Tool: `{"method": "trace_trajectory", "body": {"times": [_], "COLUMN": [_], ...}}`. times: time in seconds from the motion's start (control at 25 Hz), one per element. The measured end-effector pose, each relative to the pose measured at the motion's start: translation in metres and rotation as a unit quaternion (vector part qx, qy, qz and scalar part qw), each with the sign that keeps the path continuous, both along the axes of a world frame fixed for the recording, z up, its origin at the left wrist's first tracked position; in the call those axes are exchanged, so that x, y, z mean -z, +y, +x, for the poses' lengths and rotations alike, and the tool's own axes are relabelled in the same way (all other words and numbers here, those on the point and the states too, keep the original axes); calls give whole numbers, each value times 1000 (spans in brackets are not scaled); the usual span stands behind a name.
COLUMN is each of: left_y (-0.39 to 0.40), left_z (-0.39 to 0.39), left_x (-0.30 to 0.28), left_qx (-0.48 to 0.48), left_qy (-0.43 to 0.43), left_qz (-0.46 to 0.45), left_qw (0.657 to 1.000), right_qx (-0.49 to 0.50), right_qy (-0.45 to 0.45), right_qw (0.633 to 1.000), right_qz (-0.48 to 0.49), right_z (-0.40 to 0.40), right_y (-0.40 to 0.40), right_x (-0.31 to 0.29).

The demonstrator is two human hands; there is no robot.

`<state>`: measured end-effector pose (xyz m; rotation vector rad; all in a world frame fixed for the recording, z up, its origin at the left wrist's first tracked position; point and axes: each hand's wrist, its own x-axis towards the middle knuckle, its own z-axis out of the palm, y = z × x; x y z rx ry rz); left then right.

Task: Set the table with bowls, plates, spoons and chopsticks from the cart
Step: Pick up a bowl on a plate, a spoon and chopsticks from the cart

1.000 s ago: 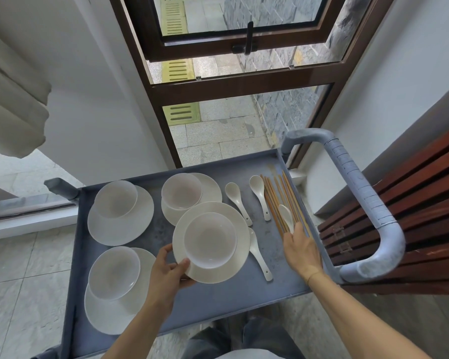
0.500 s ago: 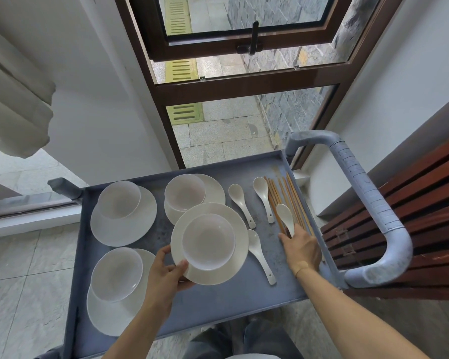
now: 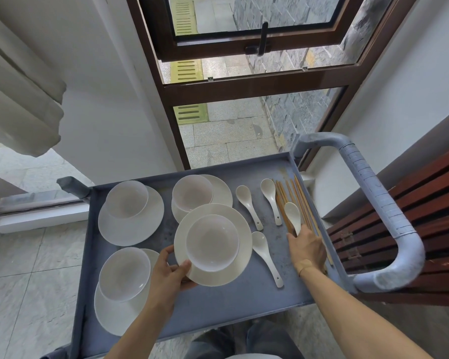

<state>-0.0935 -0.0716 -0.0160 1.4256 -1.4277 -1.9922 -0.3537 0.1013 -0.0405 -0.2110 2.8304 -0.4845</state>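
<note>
Both forearms are bare, with no sleeves in view. The right hand [image 3: 307,251] carries a thin band at the wrist. The left hand [image 3: 168,277] is bare. Dark blue-grey trousers [image 3: 244,340] appear at lower centre of frame.

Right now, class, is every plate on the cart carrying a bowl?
Yes: all four plates on the cart, including the held plate, carry a bowl.

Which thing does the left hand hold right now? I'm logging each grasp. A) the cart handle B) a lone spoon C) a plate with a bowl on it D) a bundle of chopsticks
C: the left hand grips the rim of the plate, with a bowl sitting on it.
</note>
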Motion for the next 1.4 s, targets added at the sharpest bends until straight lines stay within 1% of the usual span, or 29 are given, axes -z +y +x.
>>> {"method": "trace_trajectory", "body": {"times": [0.16, 0.24, 0.44, 0.6, 0.8, 0.88, 0.96, 1.04, 1.08, 1.12, 1.16, 1.2, 1.28, 1.4], "left_y": [-3, -3, -8, -11, -14, -15, -16, -18, -18, -19, -19, -19, -16, -7], "left_z": [3, 4, 12, 16, 20, 20, 19, 21, 22, 23, 25, 27, 32, 45], "left_x": [1, 2, 2, -2, -7, -10, -12, -15, -17, -19, -21, -23, -27, -34], "left_qx": [2, 4, 8, 9, 10, 14, 16, 20, 22, 22, 23, 24, 17, -13], "left_qy": [-2, -6, -7, 0, 3, 4, 8, 14, 17, 19, 19, 19, 21, 19], "left_qz": [-2, -3, -4, -6, -5, -2, 0, 1, 2, 2, 2, 1, 1, -2], "left_qw": [1000, 1000, 1000, 1000, 1000, 1000, 1000, 1000, 1000, 1000, 1000, 1000, 1000, 1000], "right_qx": [-69, -93, -116, -149, -135, -114, -93, -90, -77, -52, -21, 1, 1, -40], "right_qy": [2, -4, -9, 26, 36, 46, 47, 1, -55, -128, -194, -230, -235, -242], "right_qw": [994, 989, 985, 974, 981, 986, 993, 996, 991, 972, 942, 917, 907, 898], "right_qz": [88, 112, 131, 166, 136, 109, 60, -22, -98, -192, -275, -325, -348, -365], "right_z": [-13, -19, -22, -19, -13, -8, 1, 12, 19, 29, 41, 52, 71, 87], "right_y": [-13, -19, -22, -20, -12, -8, -5, -8, -12, -18, -24, -31, -42, -53], "right_x": [-7, -11, -10, -7, -15, -24, -35, -47, -53, -58, -63, -67, -73, -75]}}
